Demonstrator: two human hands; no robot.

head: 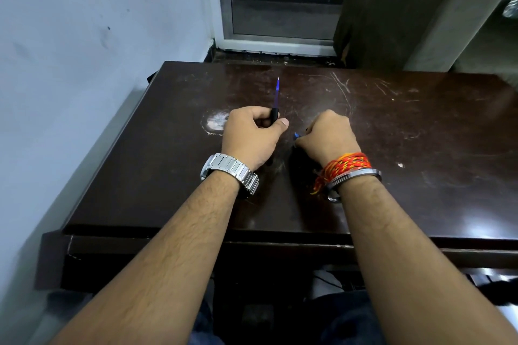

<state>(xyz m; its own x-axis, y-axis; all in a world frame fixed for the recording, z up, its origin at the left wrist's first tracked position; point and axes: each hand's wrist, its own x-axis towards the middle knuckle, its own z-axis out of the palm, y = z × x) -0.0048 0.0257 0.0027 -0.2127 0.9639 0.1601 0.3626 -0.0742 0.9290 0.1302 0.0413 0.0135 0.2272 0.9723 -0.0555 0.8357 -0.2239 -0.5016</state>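
My left hand (pixel 251 133) grips the black grip end of a pen part (pixel 276 99); its thin blue translucent shaft points away from me over the dark wooden table (pixel 392 126). My right hand (pixel 329 133) is curled in a fist just to the right, pinching a small blue piece (pixel 296 136) that barely shows at the thumb side; most of it is hidden. Both hands hover low over the table's middle, a few centimetres apart. A silver watch is on the left wrist, red-orange threads and a steel bangle on the right.
The scratched table has a worn pale patch (pixel 215 122) left of my left hand. A white wall (pixel 84 64) runs along the left. A metal-framed door (pixel 280 8) and a dark wooden panel (pixel 392 8) stand behind the table.
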